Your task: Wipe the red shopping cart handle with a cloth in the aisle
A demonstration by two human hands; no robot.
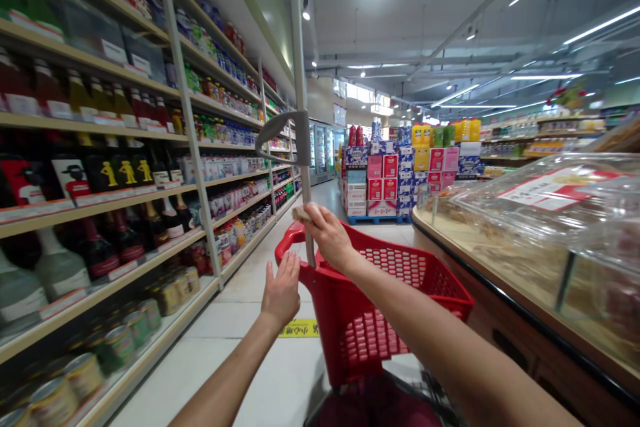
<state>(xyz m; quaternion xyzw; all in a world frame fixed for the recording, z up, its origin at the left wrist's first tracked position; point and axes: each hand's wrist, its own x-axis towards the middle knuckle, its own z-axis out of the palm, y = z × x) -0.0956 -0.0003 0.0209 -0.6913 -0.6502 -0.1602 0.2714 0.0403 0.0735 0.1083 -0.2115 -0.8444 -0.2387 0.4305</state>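
A red shopping basket trolley (370, 307) with mesh sides stands right in front of me. From its near left corner rises a metal pole (299, 67) with a grey loop handle (284, 139). My right hand (330, 235) is closed on a small pale folded cloth-like piece (301, 213), pressed against the pole just above the basket rim. Below and to the left, my left hand (281, 288) lies against the red rim with fingers stretched out and thumb apart. The undersides of the right hand's fingers are partly hidden.
Shelves (100, 207) of bottles and cans line the left side. A display counter (500, 267) with clear plastic packs (560, 193) stands close on the right. Ahead are stacked cartons (385, 180) on a blue pallet. A yellow floor sticker (300, 327) lies beside the trolley.
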